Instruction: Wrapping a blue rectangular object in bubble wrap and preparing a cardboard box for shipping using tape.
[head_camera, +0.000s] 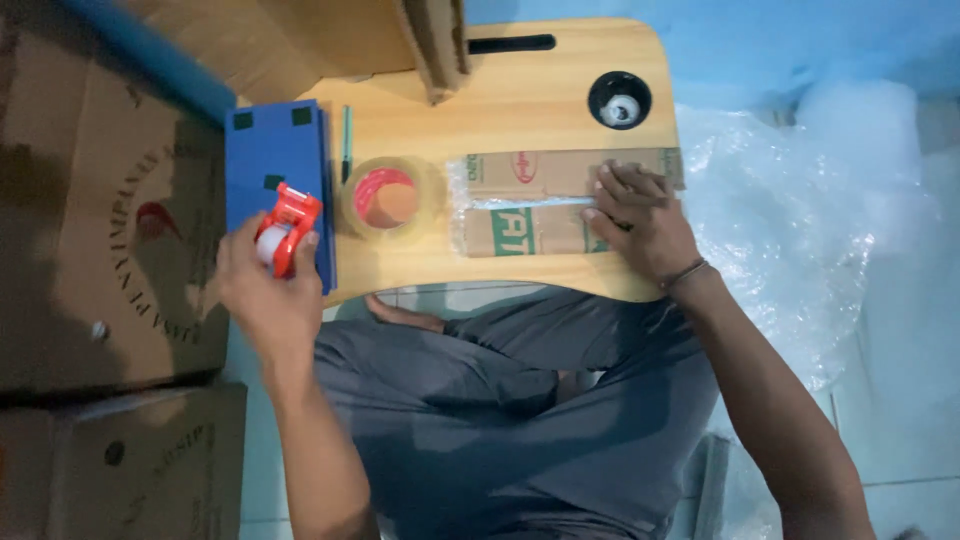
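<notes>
My left hand (265, 290) grips a small red tape dispenser (287, 228) over the left edge of a low wooden lap table (520, 95). My right hand (640, 220) presses flat on a brown cardboard parcel (530, 205) wrapped in clear plastic, lying at the table's right half. A roll of clear tape (388, 198) with a red core sits between the two hands. A blue flat box (272, 165) lies under the dispenser at the table's left side.
Large cardboard boxes (100, 230) stand to the left and more cardboard (300, 40) leans behind the table. Bubble wrap (800, 200) spreads on the floor at right. A round cup hole (619, 99) holds a small object. A thin pen (347, 140) lies near the blue box.
</notes>
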